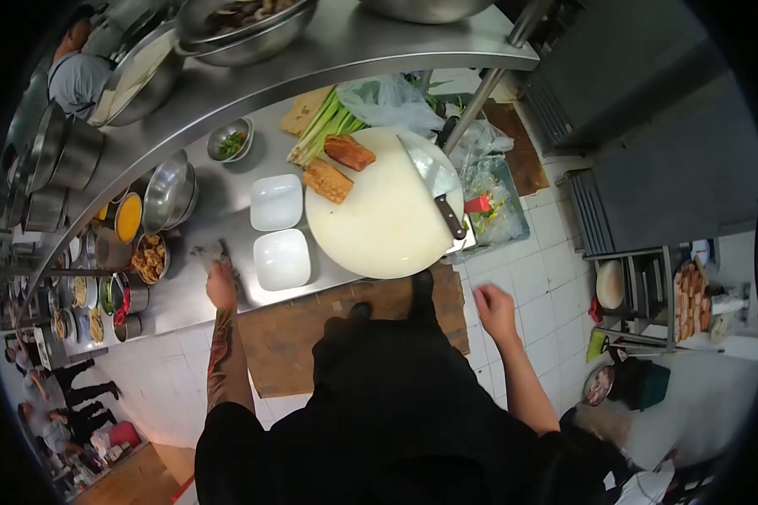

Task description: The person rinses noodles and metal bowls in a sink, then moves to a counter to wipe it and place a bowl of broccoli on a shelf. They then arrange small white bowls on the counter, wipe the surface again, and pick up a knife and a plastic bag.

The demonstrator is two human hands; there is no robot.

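My left hand (221, 286) is closed on a crumpled greyish cloth (209, 252) on the steel counter, left of two empty white square bowls (276, 202). My right hand (495, 310) hangs over the floor with curled fingers and nothing visible in it. A round white cutting board (379, 227) bears two browned pieces of meat (328, 181) at its upper left. A cleaver with a black handle (450, 216) lies along its right side. Green stalks (333, 122) lie behind the board.
A steel shelf (312, 69) with metal bowls runs above the counter. A bowl of greens (230, 141) stands behind the white bowls. Pots and food containers line the left. A grey bin (514, 202) holding plastic bags is at the right. Other people are at the far left.
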